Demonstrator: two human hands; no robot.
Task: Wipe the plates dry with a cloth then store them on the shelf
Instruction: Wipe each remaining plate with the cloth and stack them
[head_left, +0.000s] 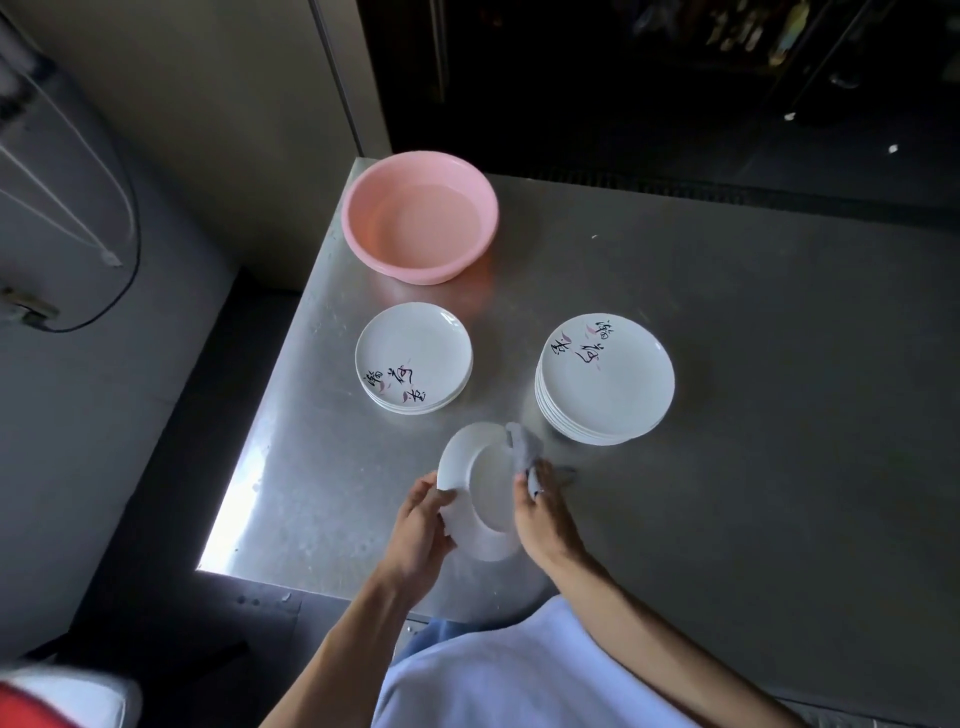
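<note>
Centrally, one glossy white round plate (488, 486) is held tilted above the brushed-steel table (753, 389), near its front edge. The left hand (421, 525) grips the plate's rim; the right hand (545, 519) clutches one crumpled grey cloth (522, 444) against the plate's far rim. Two stacks of like plates, printed with brush characters, stand beyond and well apart: a lower stack (414, 358) near the left edge and a taller stack (605, 379). One smooth pink plastic basin (420, 215) sits at the far left corner. Bare steel spreads rightward.
</note>
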